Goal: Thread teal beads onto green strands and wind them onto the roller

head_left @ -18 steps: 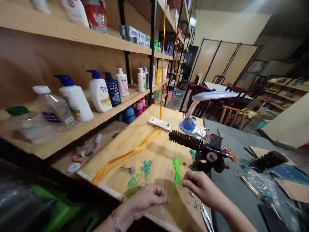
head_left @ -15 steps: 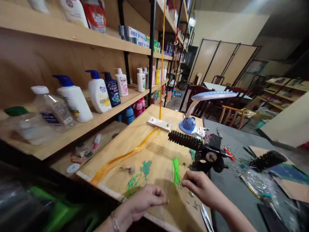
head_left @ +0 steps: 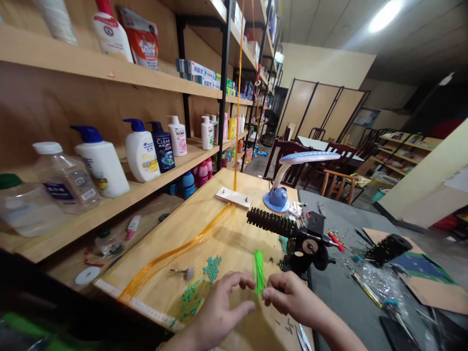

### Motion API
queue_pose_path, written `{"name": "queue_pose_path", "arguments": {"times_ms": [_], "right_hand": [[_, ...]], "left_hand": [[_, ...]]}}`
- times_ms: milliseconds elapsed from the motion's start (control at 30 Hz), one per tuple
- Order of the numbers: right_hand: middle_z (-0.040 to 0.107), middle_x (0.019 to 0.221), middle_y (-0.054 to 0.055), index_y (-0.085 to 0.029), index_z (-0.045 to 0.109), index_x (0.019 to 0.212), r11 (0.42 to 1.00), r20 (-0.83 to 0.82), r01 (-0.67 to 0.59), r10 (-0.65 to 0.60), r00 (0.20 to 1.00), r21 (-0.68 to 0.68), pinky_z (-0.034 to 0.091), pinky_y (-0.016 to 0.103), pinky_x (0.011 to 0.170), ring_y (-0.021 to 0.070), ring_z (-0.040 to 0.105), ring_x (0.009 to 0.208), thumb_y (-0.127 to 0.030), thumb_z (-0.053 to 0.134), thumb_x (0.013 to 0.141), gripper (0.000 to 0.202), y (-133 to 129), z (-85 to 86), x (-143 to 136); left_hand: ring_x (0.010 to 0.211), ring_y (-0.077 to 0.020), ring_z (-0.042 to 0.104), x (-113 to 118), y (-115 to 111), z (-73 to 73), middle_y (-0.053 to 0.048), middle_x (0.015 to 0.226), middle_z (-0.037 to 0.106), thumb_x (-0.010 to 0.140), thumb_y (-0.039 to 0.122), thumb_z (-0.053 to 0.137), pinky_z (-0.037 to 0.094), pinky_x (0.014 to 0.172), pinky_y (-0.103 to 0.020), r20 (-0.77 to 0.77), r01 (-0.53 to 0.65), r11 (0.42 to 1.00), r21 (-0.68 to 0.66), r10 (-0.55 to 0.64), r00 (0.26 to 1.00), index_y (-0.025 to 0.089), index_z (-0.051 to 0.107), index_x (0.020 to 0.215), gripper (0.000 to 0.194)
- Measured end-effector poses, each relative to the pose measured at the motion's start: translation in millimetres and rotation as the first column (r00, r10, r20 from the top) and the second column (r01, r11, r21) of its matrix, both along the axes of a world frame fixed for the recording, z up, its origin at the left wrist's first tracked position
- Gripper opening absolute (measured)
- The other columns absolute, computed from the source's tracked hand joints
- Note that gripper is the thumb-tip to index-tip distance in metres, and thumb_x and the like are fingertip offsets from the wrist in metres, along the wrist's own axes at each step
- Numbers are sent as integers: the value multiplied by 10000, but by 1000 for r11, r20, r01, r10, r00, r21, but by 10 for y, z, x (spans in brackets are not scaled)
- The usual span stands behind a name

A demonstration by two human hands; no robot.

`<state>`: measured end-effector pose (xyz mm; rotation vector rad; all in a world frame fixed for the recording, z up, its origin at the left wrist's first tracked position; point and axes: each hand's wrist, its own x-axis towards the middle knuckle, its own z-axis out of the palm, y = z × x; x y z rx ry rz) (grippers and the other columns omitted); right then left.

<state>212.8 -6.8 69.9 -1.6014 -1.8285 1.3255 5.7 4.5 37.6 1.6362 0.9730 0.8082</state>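
Lower centre of frame: right hand (head_left: 288, 296) pinching green strands (head_left: 259, 265) on the tabletop (head_left: 204, 219), left hand (head_left: 219, 304) open just beside. Likely risks: strands slipping loose, beads (head_left: 210, 267) nearby scattering under a careless brush.

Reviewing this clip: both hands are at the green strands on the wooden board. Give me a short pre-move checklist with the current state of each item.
1. Right hand pinched at the near end of the green strands: ok.
2. Left hand open beside the strands, fingers spread, holding nothing visible: ok.
3. Strands lying straight and bundled on the wooden board: ok.
4. Whether a single strand is separated from the bundle: cannot tell, too fine.
5. Teal beads lie left of the strands, apart from both hands: ok.
6. Black clamp tool stands close behind the right hand, crowding it: not ok.
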Motion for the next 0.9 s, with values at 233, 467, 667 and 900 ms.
{"name": "queue_pose_path", "arguments": {"times_ms": [233, 467, 667, 900], "right_hand": [[428, 409, -66, -193, 496, 554, 999, 8, 41, -41, 999, -25, 232, 193, 356, 74, 341, 358, -523, 558, 804, 419, 15, -28, -94], [398, 536, -59, -165, 561, 615, 990, 53, -70, 64, 997, 124, 248, 210, 465, 97, 352, 518, -405, 530, 854, 340, 23, 26, -42], [387, 548, -55, -179, 515, 610, 988, 92, -52, 39, 995, 143, 260, 229, 497, 114, 361, 542, -426, 514, 856, 349, 53, 82, -50], [445, 580, -33, -187, 514, 615, 985, 25, 13, -18, 1000, 174, 311, 246, 542, 133, 418, 569, -543, 487, 842, 423, 107, 117, 34]], "left_hand": [[709, -173, 586, 239, 29, 178, 2, 668, 636, 683, 185, 746, 401, 688, -261, -4, -7, 997, 77, 7, 1000, 168, 701, 664, 51], [607, -150, 567, 213, 183, 31, -11, 608, 669, 638, 173, 712, 399, 607, -260, 263, 197, 929, -313, -115, 958, 131, 721, 651, 46], [611, -126, 556, 138, 161, -146, -8, 621, 657, 628, 234, 791, 396, 647, -257, 451, 311, 820, -480, -74, 890, 116, 728, 707, 156], [581, -91, 525, 46, 90, -288, 12, 605, 605, 515, 298, 889, 365, 614, -225, 509, 316, 729, -607, 51, 859, 109, 682, 660, 316]]}}
